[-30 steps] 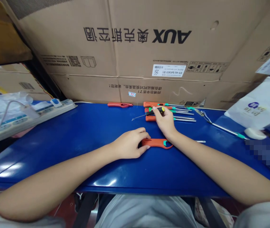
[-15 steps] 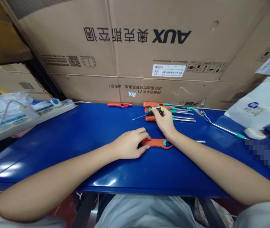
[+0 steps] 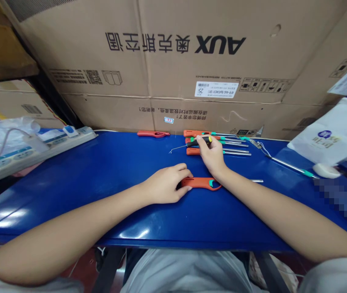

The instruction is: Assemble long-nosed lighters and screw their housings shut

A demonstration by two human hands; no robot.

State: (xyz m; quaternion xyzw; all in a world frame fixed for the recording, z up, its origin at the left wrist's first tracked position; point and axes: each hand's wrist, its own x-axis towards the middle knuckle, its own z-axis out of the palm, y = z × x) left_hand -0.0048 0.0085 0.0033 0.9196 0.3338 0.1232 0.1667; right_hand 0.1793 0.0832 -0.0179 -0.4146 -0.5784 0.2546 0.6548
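My left hand (image 3: 169, 185) is closed on the handle end of an orange long-neck lighter (image 3: 202, 182) with a green trigger, lying flat on the blue table. Part of its metal tube is covered by my right forearm. In my right hand (image 3: 212, 156) is a screwdriver (image 3: 195, 143) with a black and yellow handle. Its thin shaft points left, above the table, and something tiny sits at the tip. Behind that hand lie several more lighters (image 3: 193, 151), orange and red, with metal tubes to the right. Left of them rests a red lighter casing (image 3: 153, 133).
A large cardboard box (image 3: 173, 81) stands along the table's (image 3: 106, 158) back edge. A white power strip (image 3: 48, 150) with a plug and plastic bags is at the left. On the right are a white bag (image 3: 332, 130), a loose metal tube (image 3: 289, 165) and a white rounded object (image 3: 326, 171).
My right hand and the screwdriver have shifted very slightly. My left hand stays on the orange lighter.
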